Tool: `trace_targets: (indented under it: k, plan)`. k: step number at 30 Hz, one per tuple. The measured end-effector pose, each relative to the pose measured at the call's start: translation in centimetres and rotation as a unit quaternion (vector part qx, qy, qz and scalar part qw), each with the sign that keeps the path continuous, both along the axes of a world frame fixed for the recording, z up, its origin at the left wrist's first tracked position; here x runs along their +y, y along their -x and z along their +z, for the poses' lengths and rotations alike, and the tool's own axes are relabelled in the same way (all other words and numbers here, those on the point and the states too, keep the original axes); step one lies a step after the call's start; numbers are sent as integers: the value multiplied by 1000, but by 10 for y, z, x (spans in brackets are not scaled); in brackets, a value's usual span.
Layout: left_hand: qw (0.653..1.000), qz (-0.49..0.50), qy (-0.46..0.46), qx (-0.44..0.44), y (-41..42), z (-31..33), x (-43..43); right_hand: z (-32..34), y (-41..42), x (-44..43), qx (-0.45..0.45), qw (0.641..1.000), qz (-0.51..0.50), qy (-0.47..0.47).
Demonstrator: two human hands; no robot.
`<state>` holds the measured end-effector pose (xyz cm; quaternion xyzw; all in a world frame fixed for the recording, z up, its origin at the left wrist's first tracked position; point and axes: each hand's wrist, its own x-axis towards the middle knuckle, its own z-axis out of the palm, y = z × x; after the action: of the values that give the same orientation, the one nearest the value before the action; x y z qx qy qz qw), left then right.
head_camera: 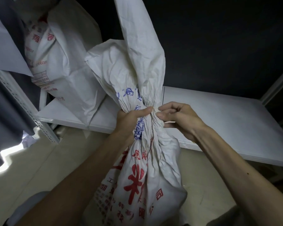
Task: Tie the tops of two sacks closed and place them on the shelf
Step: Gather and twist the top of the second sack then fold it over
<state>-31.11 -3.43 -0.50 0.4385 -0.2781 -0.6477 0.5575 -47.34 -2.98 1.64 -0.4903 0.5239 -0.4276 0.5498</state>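
Observation:
A white woven sack (pixel 145 180) with red and blue print stands on the floor in front of me, its top gathered into a tight neck. My left hand (pixel 131 119) grips that bunched neck from the left. My right hand (pixel 175 117) pinches a thin pale tie (pixel 169 122) at the neck's right side. The loose top of the sack fans upward above my hands. A second white sack (pixel 64 66) with red print sits on the white shelf (pixel 219 115) at the left, leaning against the upright.
A perforated metal shelf post (pixel 24 105) runs down the left side. The shelf board stretches right behind the sack, with a dark wall above it. Beige floor (pixel 39 168) lies below, with a bright patch of light at the left.

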Motion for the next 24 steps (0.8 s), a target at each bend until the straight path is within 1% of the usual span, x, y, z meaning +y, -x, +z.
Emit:
trace_targets:
  k: [2, 3, 4, 6, 8, 11, 12, 15, 16, 17, 18, 20, 21, 22, 24]
  plan:
    - [1000, -7, -9, 4, -1, 1, 0, -4, 0, -3, -10, 998, 37, -46]
    - [1000, -9, -12, 6, -2, 1, 0, -6, 0, -4, 3, 997, 65, -52]
    - [1000, -11, -14, 7, -2, 1, -1, -8, -1, -3, 30, 995, 90, -41]
    - [1000, -15, -14, 1, -4, 2, -2, -9, -3, -2, 79, 992, 100, 2]
    - [1000, -12, -5, -10, -2, 3, -1, -8, -5, -1, 123, 988, 74, 47]
    - [998, 31, 13, -54, 2, 0, 1, -12, -9, 0, 199, 973, 10, 114]
    - [997, 43, 17, -66, 2, -2, 1, -13, -11, 1, 205, 970, -5, 127]
    - [995, 52, 20, -87, -1, -6, -2, -14, -17, 3, 182, 972, -38, 144]
    - [995, 52, 17, -89, -3, -6, -3, -13, -17, 3, 202, 966, -57, 152]
    - [995, 54, 14, -86, -4, -6, -4, -11, -16, 3, 248, 951, -84, 165]
    - [995, 54, 13, -79, -4, -6, -5, -10, -14, 4, 316, 923, -119, 187]
    - [997, 41, 13, -70, -6, -6, -5, -7, -12, 7, 464, 835, -174, 240]
    - [997, 30, 13, -66, -6, -6, -4, -7, -14, 9, 513, 794, -183, 270]
    - [998, 20, 14, -62, -5, -6, -4, -10, -18, 10, 545, 761, -181, 301]
    - [999, 1, 20, -49, -2, -4, 0, -18, -30, 14, 587, 720, -154, 337]
